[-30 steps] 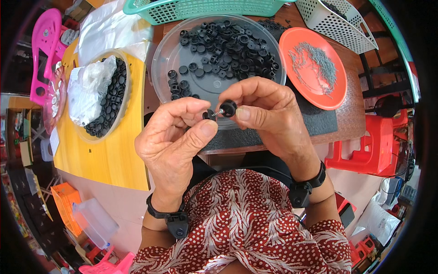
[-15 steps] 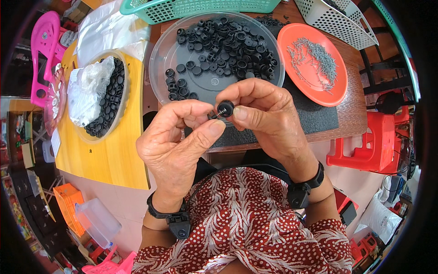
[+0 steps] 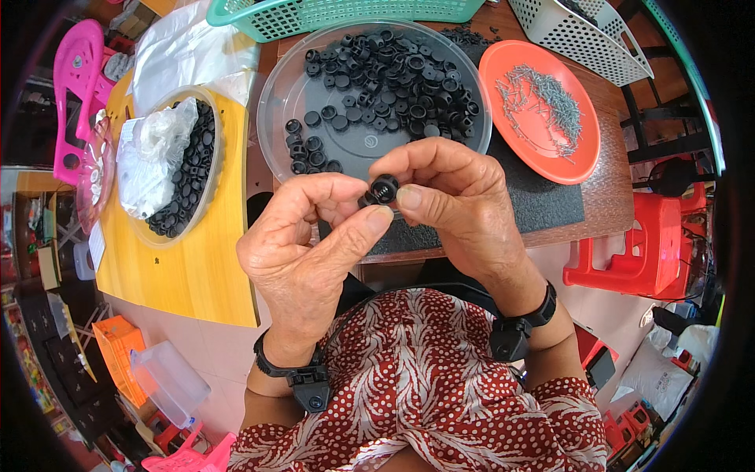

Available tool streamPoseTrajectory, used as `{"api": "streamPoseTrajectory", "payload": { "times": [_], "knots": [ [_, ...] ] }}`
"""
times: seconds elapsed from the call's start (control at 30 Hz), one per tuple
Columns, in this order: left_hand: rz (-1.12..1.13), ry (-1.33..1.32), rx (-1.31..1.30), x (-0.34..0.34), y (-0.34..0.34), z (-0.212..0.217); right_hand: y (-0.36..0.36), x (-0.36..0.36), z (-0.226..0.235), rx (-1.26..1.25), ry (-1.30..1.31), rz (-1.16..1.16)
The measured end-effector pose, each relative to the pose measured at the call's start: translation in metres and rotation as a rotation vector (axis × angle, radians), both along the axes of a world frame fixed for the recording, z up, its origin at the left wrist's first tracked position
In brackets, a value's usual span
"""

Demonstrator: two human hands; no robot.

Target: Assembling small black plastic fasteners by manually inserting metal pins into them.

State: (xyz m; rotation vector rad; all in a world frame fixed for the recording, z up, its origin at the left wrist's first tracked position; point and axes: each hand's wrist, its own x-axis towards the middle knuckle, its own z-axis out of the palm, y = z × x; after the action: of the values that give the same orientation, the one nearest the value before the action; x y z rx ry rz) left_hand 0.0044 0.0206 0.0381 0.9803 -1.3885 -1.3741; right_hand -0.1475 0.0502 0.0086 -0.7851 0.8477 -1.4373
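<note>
Your left hand (image 3: 311, 256) and right hand (image 3: 456, 200) pinch one small black round part (image 3: 383, 189) between their fingertips, just below the clear round tray (image 3: 275, 118) of loose black parts (image 3: 393, 75). Right of that tray sits the orange plate (image 3: 578, 161) of small metal pins (image 3: 546, 98). With so slight a grip, a twist could likely flick the part down into your lap.

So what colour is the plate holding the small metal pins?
Orange plate, clearest in the head view.
</note>
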Motion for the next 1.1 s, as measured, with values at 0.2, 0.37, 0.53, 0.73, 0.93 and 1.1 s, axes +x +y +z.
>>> {"api": "streamPoseTrajectory", "payload": {
  "times": [0.2, 0.37, 0.53, 0.73, 0.93, 1.1],
  "knots": [
    [0.019, -0.023, -0.023, -0.0004, -0.0003, -0.0029, 0.0004, 0.0009, -0.0004, -0.006, 0.024, -0.008],
    [0.028, -0.086, -0.030, -0.0006, -0.0004, -0.0010, 0.0002, 0.0019, -0.0003, -0.002, 0.029, -0.017],
    [0.027, -0.098, -0.086, -0.0007, -0.0012, -0.0046, 0.0017, 0.0040, 0.0016, 0.000, 0.085, -0.055],
    [0.011, -0.119, -0.140, 0.0010, -0.0023, -0.0050, 0.0049, 0.0072, 0.0062, 0.032, 0.178, -0.122],
    [-0.002, -0.132, -0.135, 0.0001, -0.0040, -0.0064, 0.0042, 0.0074, 0.0011, -0.012, 0.152, -0.155],
    [-0.010, -0.107, -0.125, -0.0028, -0.0035, -0.0047, 0.0041, 0.0089, 0.0036, 0.012, 0.157, -0.174]
  ]
}}
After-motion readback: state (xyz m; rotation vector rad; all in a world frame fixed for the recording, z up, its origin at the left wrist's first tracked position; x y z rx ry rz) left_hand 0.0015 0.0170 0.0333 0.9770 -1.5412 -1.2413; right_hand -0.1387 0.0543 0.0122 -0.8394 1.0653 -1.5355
